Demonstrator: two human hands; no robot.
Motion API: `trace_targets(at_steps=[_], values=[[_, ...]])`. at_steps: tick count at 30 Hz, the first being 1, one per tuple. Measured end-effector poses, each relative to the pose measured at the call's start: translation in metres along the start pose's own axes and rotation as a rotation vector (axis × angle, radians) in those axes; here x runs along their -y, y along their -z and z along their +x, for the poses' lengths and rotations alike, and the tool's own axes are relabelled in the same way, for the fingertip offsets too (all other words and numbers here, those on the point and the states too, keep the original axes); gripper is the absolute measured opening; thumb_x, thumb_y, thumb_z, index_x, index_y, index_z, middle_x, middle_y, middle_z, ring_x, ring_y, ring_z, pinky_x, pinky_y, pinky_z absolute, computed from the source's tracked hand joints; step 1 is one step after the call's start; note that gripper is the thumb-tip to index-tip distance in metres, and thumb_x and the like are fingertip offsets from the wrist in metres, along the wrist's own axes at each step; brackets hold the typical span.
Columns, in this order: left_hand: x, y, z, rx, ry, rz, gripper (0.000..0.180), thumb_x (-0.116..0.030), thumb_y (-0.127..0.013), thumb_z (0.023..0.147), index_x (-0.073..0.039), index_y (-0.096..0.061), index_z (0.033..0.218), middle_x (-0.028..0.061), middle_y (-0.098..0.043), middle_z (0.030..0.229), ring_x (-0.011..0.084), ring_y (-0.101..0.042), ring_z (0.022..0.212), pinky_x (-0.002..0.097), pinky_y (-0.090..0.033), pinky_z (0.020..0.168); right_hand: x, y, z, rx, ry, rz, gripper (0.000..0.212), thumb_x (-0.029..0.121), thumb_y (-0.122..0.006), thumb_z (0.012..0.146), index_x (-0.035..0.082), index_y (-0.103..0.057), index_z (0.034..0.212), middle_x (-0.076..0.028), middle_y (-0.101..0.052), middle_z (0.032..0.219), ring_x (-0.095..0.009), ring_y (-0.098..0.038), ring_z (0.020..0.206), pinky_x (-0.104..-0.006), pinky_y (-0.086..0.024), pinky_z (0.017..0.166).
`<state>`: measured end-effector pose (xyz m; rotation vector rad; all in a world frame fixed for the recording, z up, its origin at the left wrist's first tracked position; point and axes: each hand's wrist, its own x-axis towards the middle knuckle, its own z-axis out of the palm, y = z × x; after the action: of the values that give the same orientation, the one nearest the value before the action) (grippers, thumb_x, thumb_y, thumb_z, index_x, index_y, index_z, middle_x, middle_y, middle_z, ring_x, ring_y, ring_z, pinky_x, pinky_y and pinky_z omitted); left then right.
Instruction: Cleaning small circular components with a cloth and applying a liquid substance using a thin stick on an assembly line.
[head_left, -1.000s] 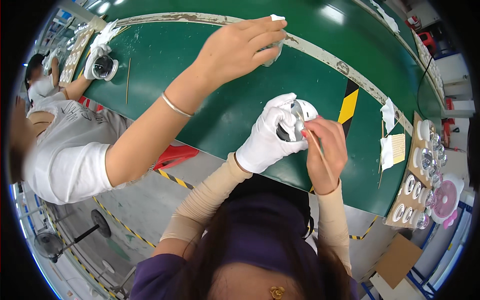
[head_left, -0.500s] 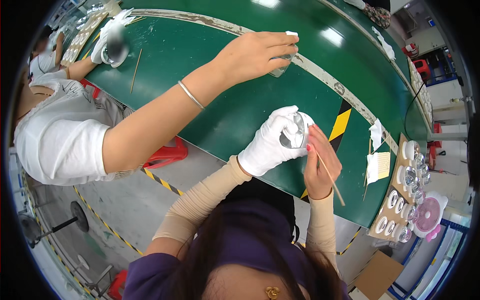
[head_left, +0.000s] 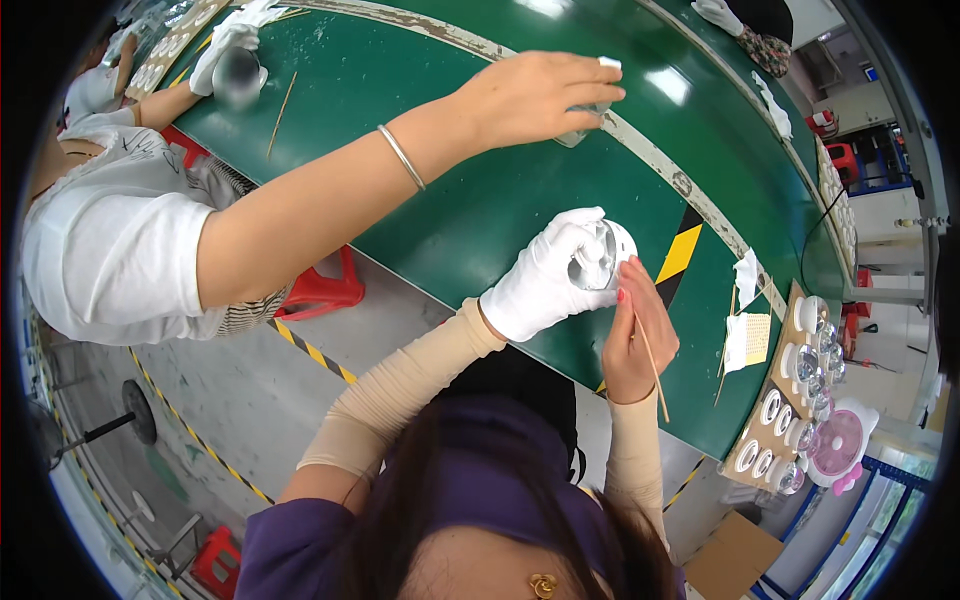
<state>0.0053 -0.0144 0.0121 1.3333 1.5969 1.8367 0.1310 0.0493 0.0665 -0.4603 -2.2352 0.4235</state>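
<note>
My left hand (head_left: 535,285), in a white glove, is wrapped round a clear glass ball with a white ring base (head_left: 624,242), held tilted just above the green table. My bare right hand (head_left: 642,345) pinches a thin wooden stick (head_left: 656,372) whose lower end sticks out toward me. The right fingertips rest against the white base. Where the stick's upper end lies, the fingers hide. Beyond my hands, a co-worker's bare hand (head_left: 530,100) reaches over from the left and grips a small clear glass container (head_left: 575,133).
At the right, a board (head_left: 752,432) bears several glass balls and white rings. Near it lie a yellowish pad (head_left: 758,338), white cloths (head_left: 745,278) and thin sticks. A pink fan (head_left: 840,440) stands beyond the board. A red stool (head_left: 330,285) is below the co-worker's arm.
The co-worker's hand has shifted slightly to the right with the container. My hands hold nearly the same pose, and the stick now points more steeply downward. The whole view has turned slightly.
</note>
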Motion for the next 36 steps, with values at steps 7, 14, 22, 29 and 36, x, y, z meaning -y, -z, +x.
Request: trace_targets(at_steps=[7,14,22,29,36], values=[[0.0,-0.001,-0.001,0.004,0.01,0.0,0.05,-0.009,-0.085,0.067,-0.012,-0.047,0.098,0.019,-0.046,0.134,0.0315,-0.054,0.114,0.0371,-0.045,0.094,0.0,0.0,0.0,-0.007,0.008,-0.024,0.009,-0.011,-0.061,0.082,-0.011,-0.064,0.091,-0.021,-0.069,0.094,-0.036,-0.069,0.096,-0.0374,-0.056,0.082],[0.003,-0.002,0.0,-0.023,-0.038,0.021,0.05,-0.013,-0.086,0.067,-0.01,-0.048,0.1,0.018,-0.048,0.132,0.0343,-0.056,0.11,0.0381,-0.047,0.091,0.004,-0.003,0.009,0.003,-0.001,-0.024,0.009,-0.012,-0.061,0.082,-0.011,-0.064,0.091,-0.022,-0.069,0.095,-0.037,-0.068,0.098,-0.0381,-0.056,0.083],[0.0,-0.003,-0.002,-0.035,-0.036,0.056,0.05,-0.016,-0.086,0.067,-0.009,-0.049,0.099,0.0176,-0.049,0.129,0.0372,-0.057,0.107,0.0391,-0.049,0.09,0.006,0.001,0.004,0.006,-0.036,-0.05,0.009,-0.012,-0.06,0.083,-0.011,-0.063,0.092,-0.022,-0.068,0.096,-0.037,-0.068,0.097,-0.0384,-0.057,0.081],[0.001,-0.003,0.0,-0.049,-0.044,0.078,0.05,-0.015,-0.086,0.067,-0.01,-0.047,0.098,0.0183,-0.049,0.129,0.0372,-0.057,0.106,0.0392,-0.049,0.089,0.007,0.0,0.002,0.006,-0.034,-0.033,0.009,-0.011,-0.061,0.084,-0.011,-0.063,0.092,-0.022,-0.068,0.096,-0.036,-0.069,0.096,-0.0381,-0.057,0.08],[0.004,-0.003,0.0,-0.057,-0.065,0.093,0.052,-0.012,-0.085,0.066,-0.012,-0.046,0.1,0.0187,-0.048,0.129,0.0365,-0.058,0.104,0.0388,-0.049,0.088,0.009,-0.001,0.0,0.007,-0.036,-0.039,0.012,-0.009,-0.058,0.087,-0.01,-0.065,0.097,-0.021,-0.069,0.1,-0.034,-0.069,0.097,-0.0363,-0.055,0.084]])
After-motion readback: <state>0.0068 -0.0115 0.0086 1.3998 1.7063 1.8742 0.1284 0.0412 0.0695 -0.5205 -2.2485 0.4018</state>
